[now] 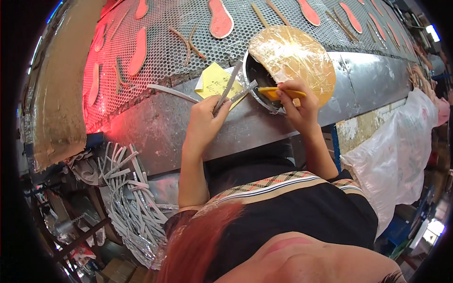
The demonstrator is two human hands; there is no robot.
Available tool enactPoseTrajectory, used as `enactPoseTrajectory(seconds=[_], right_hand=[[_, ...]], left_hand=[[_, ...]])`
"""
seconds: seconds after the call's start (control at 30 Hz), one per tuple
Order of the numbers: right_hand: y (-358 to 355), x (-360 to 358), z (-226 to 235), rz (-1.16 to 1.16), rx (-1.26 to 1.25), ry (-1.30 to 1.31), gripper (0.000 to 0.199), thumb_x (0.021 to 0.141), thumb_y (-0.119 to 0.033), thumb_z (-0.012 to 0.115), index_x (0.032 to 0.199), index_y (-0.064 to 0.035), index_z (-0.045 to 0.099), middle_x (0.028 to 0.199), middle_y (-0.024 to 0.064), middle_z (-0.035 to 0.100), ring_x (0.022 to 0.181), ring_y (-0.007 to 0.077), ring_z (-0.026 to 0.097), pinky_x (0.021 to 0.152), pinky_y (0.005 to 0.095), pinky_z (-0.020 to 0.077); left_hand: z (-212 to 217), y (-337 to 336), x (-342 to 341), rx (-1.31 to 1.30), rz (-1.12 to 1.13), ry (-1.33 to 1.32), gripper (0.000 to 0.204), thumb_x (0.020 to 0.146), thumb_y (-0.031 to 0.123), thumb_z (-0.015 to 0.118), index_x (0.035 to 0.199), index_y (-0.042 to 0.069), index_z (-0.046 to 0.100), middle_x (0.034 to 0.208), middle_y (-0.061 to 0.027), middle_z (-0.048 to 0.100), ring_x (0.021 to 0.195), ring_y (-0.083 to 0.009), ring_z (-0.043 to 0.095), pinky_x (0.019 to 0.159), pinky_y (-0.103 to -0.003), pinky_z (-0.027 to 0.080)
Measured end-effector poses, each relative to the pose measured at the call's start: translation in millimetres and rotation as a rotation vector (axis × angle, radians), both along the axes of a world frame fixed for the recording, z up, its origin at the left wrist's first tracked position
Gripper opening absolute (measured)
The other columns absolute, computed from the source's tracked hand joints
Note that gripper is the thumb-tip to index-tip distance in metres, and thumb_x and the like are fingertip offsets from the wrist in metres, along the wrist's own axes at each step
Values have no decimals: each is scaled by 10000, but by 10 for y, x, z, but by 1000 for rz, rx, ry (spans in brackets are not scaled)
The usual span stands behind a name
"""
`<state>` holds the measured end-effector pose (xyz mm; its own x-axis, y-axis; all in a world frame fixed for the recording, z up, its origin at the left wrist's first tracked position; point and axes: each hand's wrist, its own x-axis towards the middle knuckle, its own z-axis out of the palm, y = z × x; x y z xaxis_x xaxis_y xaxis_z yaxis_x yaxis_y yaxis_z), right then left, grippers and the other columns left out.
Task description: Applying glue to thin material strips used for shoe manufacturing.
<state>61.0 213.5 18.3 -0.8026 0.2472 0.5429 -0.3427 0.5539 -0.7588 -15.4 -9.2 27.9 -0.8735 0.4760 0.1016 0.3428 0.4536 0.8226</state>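
Note:
My left hand (204, 120) is closed round narrow grey strips (230, 86), which stick out to both sides of the fingers. My right hand (304, 107) pinches a flat yellow-handled brush (278, 93), its tip close to the end of one strip; whether they touch I cannot tell. Both are at the near rim of a round pot (246, 78) with a dark inside. A round tan board (302, 52), wrapped in shiny film or tape, covers most of that pot. Behind the left hand lies a yellow paper note (218, 78) with handwriting.
Beyond the metal ledge (155, 127) stretches a mesh surface (165, 52) bearing several pink insole-shaped pieces (220, 19) and thin strips. At lower left hangs a heap of grey strips (134, 203). A clear plastic bag (394, 146) is at right, with another person's arm (422, 82) beyond.

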Motion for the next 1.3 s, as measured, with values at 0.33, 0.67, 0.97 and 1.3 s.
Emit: enactPoseTrajectory(seconds=[0.33,0.67,0.97,1.3], right_hand=[[-75,-119,9,11,-160,141,169,808,46,647,949,-25,585,942,90,650,812,181,651,698,265,510],[-9,-195,-92,-6,55,90,174,802,15,663,948,-47,590,898,111,653,802,226,665,665,296,515],[-32,-80,-105,63,-169,73,163,796,72,643,917,-15,575,885,114,656,800,202,653,707,272,511],[-270,-224,-103,-33,-54,221,165,796,87,627,909,-10,555,903,137,657,804,191,644,730,270,503]], left_hand=[[-103,25,-24,-103,-42,-245,315,905,230,551,767,-51,591,620,-217,548,522,-320,538,530,-383,417],[-145,-32,-52,104,-52,-536,277,947,215,510,895,-38,609,609,-66,548,545,-124,500,529,-301,404],[-50,236,-167,1313,156,-543,79,962,18,423,1029,14,464,1084,-225,590,1095,-353,575,976,-528,469],[-385,376,-136,1365,377,-560,66,957,9,427,1013,29,456,1107,-221,572,1117,-360,556,959,-525,481]])
